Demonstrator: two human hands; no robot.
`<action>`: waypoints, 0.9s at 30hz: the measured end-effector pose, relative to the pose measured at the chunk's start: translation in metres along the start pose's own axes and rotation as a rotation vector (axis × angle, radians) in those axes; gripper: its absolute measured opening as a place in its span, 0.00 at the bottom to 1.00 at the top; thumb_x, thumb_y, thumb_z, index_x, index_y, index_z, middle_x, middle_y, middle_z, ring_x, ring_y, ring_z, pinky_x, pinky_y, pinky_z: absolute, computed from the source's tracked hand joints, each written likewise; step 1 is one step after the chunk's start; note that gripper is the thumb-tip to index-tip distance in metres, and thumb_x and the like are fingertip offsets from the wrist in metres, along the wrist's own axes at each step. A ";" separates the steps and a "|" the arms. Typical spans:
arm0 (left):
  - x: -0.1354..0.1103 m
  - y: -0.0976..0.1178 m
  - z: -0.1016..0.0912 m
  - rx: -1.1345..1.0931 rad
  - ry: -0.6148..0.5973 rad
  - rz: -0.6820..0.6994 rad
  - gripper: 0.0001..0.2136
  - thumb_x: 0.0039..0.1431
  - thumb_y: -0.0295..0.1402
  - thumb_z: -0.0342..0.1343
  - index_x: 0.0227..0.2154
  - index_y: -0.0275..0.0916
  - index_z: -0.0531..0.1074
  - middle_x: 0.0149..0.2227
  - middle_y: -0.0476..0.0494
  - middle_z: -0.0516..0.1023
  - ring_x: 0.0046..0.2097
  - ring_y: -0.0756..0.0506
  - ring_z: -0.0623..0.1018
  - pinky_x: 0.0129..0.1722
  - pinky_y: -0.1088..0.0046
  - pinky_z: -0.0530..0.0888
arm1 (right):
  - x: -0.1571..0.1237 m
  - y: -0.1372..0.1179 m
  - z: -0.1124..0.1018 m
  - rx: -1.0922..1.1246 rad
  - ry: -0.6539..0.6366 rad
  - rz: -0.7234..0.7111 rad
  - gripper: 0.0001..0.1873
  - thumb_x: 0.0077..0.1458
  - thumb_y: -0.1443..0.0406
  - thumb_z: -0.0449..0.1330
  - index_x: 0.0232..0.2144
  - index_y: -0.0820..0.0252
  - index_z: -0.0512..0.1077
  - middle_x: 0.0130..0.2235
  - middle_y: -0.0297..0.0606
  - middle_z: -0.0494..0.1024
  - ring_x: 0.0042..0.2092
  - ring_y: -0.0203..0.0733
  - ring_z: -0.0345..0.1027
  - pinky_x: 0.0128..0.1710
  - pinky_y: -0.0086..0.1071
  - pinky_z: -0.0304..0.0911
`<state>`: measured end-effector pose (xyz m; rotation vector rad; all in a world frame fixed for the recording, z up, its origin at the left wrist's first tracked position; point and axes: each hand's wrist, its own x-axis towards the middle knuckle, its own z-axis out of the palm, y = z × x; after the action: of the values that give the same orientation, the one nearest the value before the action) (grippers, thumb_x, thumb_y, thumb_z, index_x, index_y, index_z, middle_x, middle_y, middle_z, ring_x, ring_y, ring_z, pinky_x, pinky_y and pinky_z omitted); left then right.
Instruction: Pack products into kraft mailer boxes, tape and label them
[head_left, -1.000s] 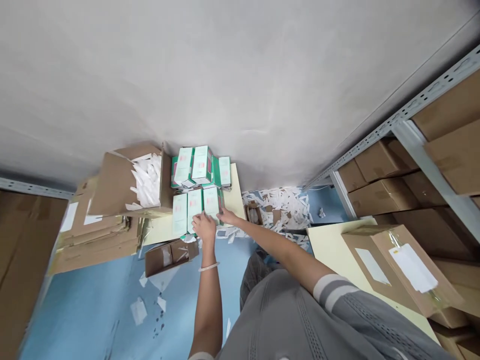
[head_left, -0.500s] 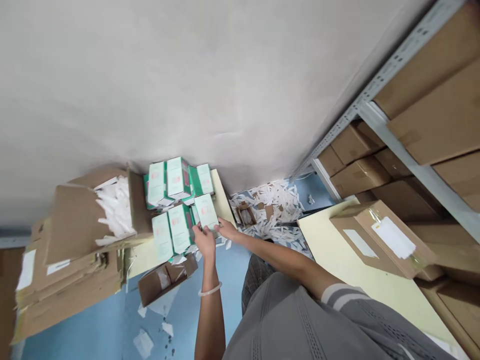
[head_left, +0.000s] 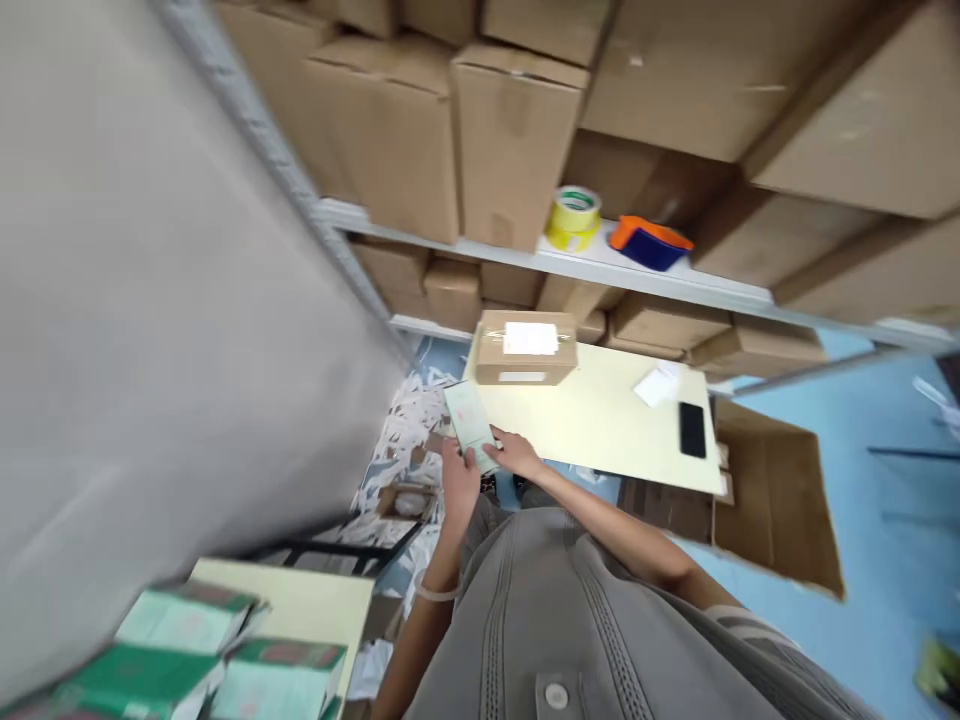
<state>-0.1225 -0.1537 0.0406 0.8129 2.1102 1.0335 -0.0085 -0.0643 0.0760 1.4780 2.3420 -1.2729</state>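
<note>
A pale green and white printed box is held between both hands, close to the left end of the cream table. My left hand grips its lower left side, thumb on top. My right hand is closed on its lower right side. Just beyond it on the table stands a taped brown carton with white labels. More green and white boxes lie on the other cream table at the lower left, blurred.
A shelf rack of brown cartons rises behind the table, holding yellow tape rolls and an orange and blue object. A phone and white paper lie on the table. Paper scraps cover the floor at left.
My view has turned right, from the table of green boxes to the table by the shelves. Both hands have carried one pale green box along.
</note>
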 end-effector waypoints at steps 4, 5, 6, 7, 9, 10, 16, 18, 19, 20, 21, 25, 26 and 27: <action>-0.002 0.028 0.094 0.121 -0.388 0.051 0.09 0.57 0.27 0.53 0.40 0.40 0.62 0.44 0.37 0.74 0.50 0.41 0.77 0.50 0.63 0.71 | -0.043 0.097 -0.025 0.155 0.153 0.279 0.22 0.60 0.61 0.55 0.56 0.52 0.71 0.52 0.39 0.79 0.52 0.51 0.72 0.50 0.36 0.64; -0.005 0.033 0.116 0.140 -0.466 0.057 0.09 0.57 0.26 0.53 0.40 0.40 0.61 0.44 0.38 0.74 0.50 0.41 0.77 0.50 0.64 0.70 | -0.053 0.117 -0.026 0.207 0.201 0.337 0.21 0.60 0.61 0.55 0.56 0.52 0.71 0.52 0.39 0.79 0.52 0.50 0.72 0.49 0.35 0.63; -0.007 0.039 0.136 0.157 -0.533 0.065 0.10 0.56 0.25 0.53 0.39 0.41 0.61 0.43 0.38 0.74 0.50 0.42 0.77 0.50 0.64 0.70 | -0.062 0.136 -0.026 0.253 0.245 0.392 0.21 0.60 0.62 0.55 0.55 0.53 0.71 0.52 0.39 0.79 0.52 0.49 0.72 0.49 0.34 0.63; -0.009 0.044 0.156 0.172 -0.588 0.073 0.10 0.56 0.24 0.53 0.39 0.41 0.61 0.43 0.37 0.74 0.50 0.42 0.77 0.49 0.65 0.70 | -0.069 0.152 -0.026 0.290 0.281 0.440 0.21 0.60 0.62 0.55 0.55 0.54 0.71 0.52 0.40 0.79 0.52 0.48 0.72 0.49 0.34 0.63; -0.013 0.054 0.194 0.199 -0.661 0.087 0.10 0.55 0.23 0.53 0.38 0.41 0.61 0.43 0.36 0.74 0.49 0.42 0.77 0.49 0.65 0.69 | -0.077 0.182 -0.028 0.335 0.320 0.519 0.20 0.61 0.62 0.54 0.54 0.56 0.72 0.51 0.42 0.79 0.51 0.48 0.73 0.48 0.33 0.64; -0.015 0.058 0.212 0.208 -0.687 0.090 0.10 0.55 0.22 0.53 0.38 0.40 0.62 0.43 0.36 0.74 0.49 0.41 0.76 0.49 0.65 0.69 | -0.079 0.196 -0.031 0.346 0.325 0.549 0.19 0.61 0.63 0.54 0.53 0.58 0.72 0.50 0.43 0.80 0.50 0.48 0.73 0.47 0.33 0.65; -0.021 0.070 0.296 0.172 -0.694 0.050 0.14 0.52 0.20 0.54 0.40 0.39 0.62 0.45 0.36 0.72 0.51 0.40 0.75 0.51 0.64 0.70 | -0.064 0.268 -0.062 0.350 0.301 0.613 0.18 0.59 0.66 0.54 0.50 0.60 0.74 0.47 0.43 0.81 0.43 0.44 0.76 0.43 0.32 0.67; -0.019 0.070 0.311 0.128 -0.661 0.027 0.15 0.51 0.20 0.54 0.41 0.38 0.62 0.45 0.36 0.72 0.51 0.39 0.75 0.52 0.63 0.70 | -0.052 0.283 -0.073 0.331 0.275 0.603 0.18 0.58 0.68 0.55 0.49 0.60 0.75 0.46 0.42 0.81 0.43 0.43 0.76 0.43 0.31 0.67; -0.018 0.069 0.316 0.104 -0.641 0.015 0.16 0.50 0.19 0.54 0.41 0.38 0.62 0.45 0.35 0.72 0.52 0.39 0.75 0.53 0.61 0.69 | -0.046 0.288 -0.077 0.320 0.259 0.595 0.18 0.58 0.69 0.55 0.49 0.60 0.75 0.46 0.42 0.81 0.43 0.43 0.77 0.43 0.31 0.68; -0.016 0.068 0.319 0.079 -0.620 0.005 0.16 0.49 0.19 0.54 0.41 0.37 0.61 0.46 0.35 0.71 0.52 0.38 0.75 0.54 0.60 0.69 | -0.040 0.292 -0.080 0.310 0.243 0.585 0.18 0.57 0.70 0.54 0.49 0.59 0.75 0.46 0.41 0.81 0.43 0.43 0.77 0.43 0.31 0.68; -0.014 0.067 0.321 0.053 -0.600 -0.005 0.17 0.48 0.18 0.54 0.42 0.37 0.61 0.47 0.34 0.71 0.53 0.38 0.74 0.55 0.59 0.69 | -0.035 0.294 -0.082 0.299 0.228 0.573 0.19 0.57 0.70 0.54 0.49 0.59 0.75 0.47 0.41 0.81 0.44 0.43 0.76 0.44 0.31 0.68; -0.006 0.061 0.320 -0.050 -0.549 -0.031 0.19 0.47 0.17 0.55 0.41 0.37 0.62 0.49 0.34 0.72 0.54 0.40 0.74 0.57 0.60 0.68 | -0.022 0.295 -0.088 0.271 0.195 0.530 0.22 0.57 0.71 0.53 0.54 0.58 0.72 0.51 0.41 0.79 0.52 0.44 0.74 0.49 0.32 0.66; -0.004 0.061 0.319 -0.073 -0.549 -0.035 0.18 0.47 0.17 0.56 0.41 0.37 0.62 0.48 0.35 0.73 0.54 0.42 0.75 0.57 0.61 0.68 | -0.021 0.294 -0.090 0.269 0.194 0.524 0.23 0.57 0.71 0.54 0.54 0.58 0.72 0.52 0.41 0.79 0.53 0.45 0.73 0.51 0.33 0.66; -0.001 0.061 0.318 -0.094 -0.552 -0.040 0.17 0.47 0.18 0.57 0.40 0.37 0.63 0.47 0.37 0.74 0.53 0.43 0.76 0.56 0.61 0.69 | -0.020 0.293 -0.092 0.270 0.194 0.520 0.22 0.57 0.70 0.54 0.54 0.58 0.72 0.53 0.41 0.78 0.54 0.45 0.72 0.51 0.34 0.66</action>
<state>0.1350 0.0136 -0.0616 0.8848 1.5913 0.7684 0.2619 0.0381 -0.0298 2.1926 1.7335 -1.3736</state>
